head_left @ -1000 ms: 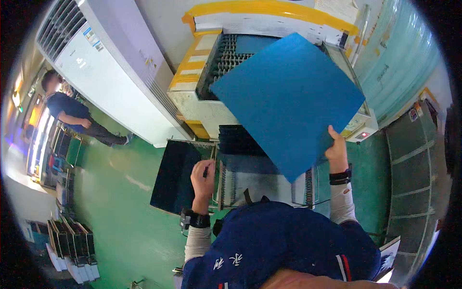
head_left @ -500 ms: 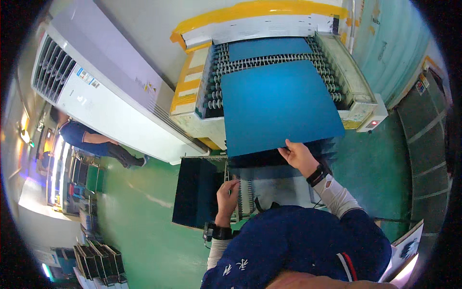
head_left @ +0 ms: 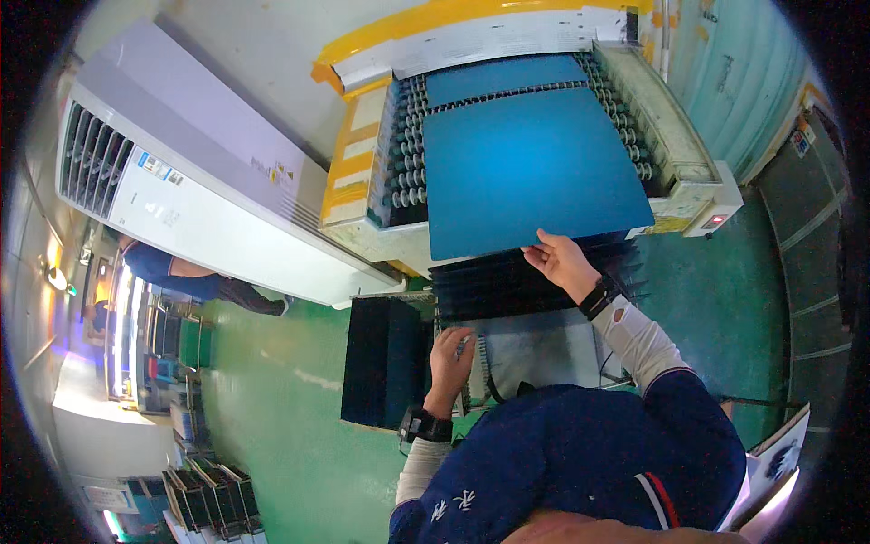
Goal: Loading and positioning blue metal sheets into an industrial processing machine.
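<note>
- Blue sheet [head_left: 530, 168]: your right hand [head_left: 560, 261] has its fingers [head_left: 536, 257] curled lightly on the near edge, thumb on top; whether they grip it cannot be told. The sheet lies flat on the roller conveyor [head_left: 408, 172] of the yellow-trimmed machine [head_left: 362, 136], with a second blue sheet [head_left: 503, 77] just beyond it.
- Your left hand [head_left: 450, 354] rests its fingers [head_left: 462, 344], bent and loosely closed, on the wire rack [head_left: 507, 349] below the machine; nothing is plainly held.
- A stack of dark panels [head_left: 381, 363] stands just left of that hand on the green floor [head_left: 272, 408].
- A white cabinet unit [head_left: 190, 208] sits further left, another person [head_left: 181, 272] beside it.
</note>
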`<state>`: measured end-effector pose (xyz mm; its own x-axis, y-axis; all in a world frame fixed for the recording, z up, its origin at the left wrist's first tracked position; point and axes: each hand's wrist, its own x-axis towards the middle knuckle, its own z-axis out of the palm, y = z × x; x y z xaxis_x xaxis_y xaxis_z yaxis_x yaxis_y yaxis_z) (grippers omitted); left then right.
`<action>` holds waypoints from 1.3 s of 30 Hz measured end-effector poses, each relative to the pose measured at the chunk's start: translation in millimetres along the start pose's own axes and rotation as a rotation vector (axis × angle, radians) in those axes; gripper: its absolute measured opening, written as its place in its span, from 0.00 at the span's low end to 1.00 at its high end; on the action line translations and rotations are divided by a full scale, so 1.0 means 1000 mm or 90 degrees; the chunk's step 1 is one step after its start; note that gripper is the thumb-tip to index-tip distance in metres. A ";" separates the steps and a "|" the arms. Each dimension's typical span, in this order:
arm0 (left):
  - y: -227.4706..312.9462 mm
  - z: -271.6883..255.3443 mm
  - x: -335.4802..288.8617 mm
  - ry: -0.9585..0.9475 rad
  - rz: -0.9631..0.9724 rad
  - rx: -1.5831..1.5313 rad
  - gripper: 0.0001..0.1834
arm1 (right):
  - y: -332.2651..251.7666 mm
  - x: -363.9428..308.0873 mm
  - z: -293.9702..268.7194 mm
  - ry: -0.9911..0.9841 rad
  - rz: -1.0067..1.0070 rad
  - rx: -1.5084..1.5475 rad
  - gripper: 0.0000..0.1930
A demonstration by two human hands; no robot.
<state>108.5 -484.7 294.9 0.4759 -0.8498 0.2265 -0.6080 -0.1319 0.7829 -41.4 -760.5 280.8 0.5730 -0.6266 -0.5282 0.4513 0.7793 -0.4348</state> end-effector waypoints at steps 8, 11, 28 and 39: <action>0.016 0.024 0.030 -0.087 0.173 0.096 0.16 | -0.005 0.005 -0.001 -0.051 -0.009 -0.053 0.09; 0.023 0.027 0.030 -0.091 0.181 0.163 0.18 | -0.007 0.007 0.002 -0.026 -0.010 -0.054 0.11; 0.029 0.046 0.023 -0.131 0.180 0.239 0.23 | -0.015 -0.057 -0.017 -0.107 -0.036 -0.551 0.16; 0.022 0.061 0.029 -0.175 0.154 0.258 0.18 | 0.014 -0.132 -0.057 -0.235 -0.572 -1.203 0.17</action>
<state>70.4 -543.4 283.0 0.1404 -0.9754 0.1699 -0.9017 -0.0551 0.4288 -149.5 -667.6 302.5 0.8280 -0.5159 0.2199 -0.3167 -0.7538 -0.5758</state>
